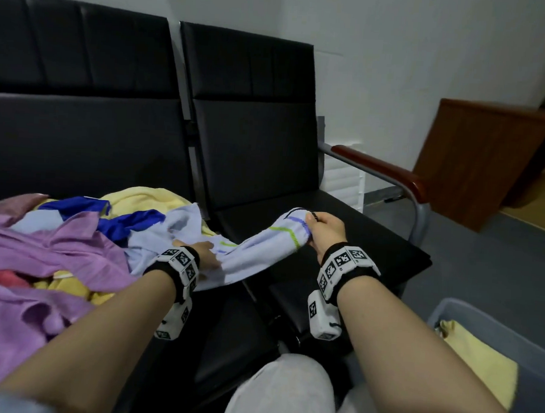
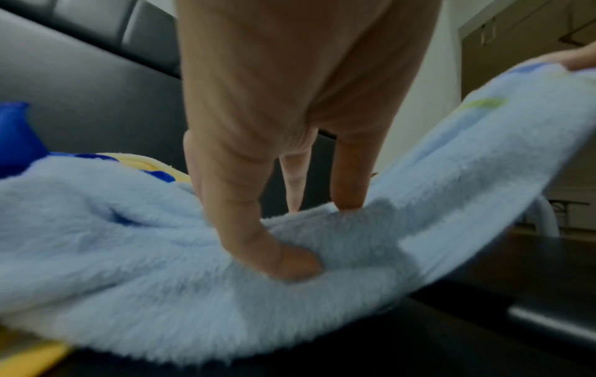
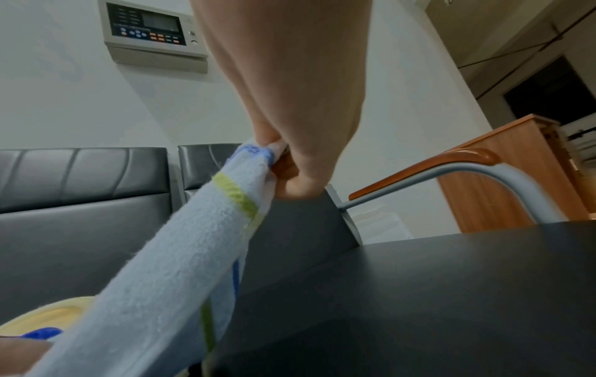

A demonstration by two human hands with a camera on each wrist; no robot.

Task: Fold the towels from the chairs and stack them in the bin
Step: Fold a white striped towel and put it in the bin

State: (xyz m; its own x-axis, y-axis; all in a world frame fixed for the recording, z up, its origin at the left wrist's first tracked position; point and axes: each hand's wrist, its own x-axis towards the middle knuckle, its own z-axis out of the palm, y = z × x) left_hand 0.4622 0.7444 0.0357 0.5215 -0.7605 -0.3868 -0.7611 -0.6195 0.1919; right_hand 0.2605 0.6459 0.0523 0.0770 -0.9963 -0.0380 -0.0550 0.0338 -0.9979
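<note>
Black padded chairs (image 1: 251, 161) run in a row ahead of both hands, seats joined. On the seat left of the left hand, a heap of towels (image 1: 57, 245): purple, yellow, royal blue, pink, all rumpled together. Lower right, beside the right forearm, a grey bin (image 1: 492, 322) with a folded yellow towel (image 1: 477, 365) lying in it. Beyond the right hand, a chair armrest (image 1: 380, 167) with a brown wooden top on a grey tube, and further off a brown wooden cabinet (image 1: 475, 163). Stretched between the hands, a light blue towel (image 1: 262, 253) with green and blue stitched lines; its left end lies on the heap, its right end is lifted off the seat (sags in the middle). Left hand (image 1: 204, 253) is down on the towel, thumb (image 2: 290, 260) and a fingertip pressed into the pile with cloth bunched between them. Right hand (image 1: 325, 234) is closed tight on the towel's end, cloth gathered in the fist. Hands apart, one at each end of the span. On the wall above, a control panel (image 3: 151, 28) with a small screen.
</note>
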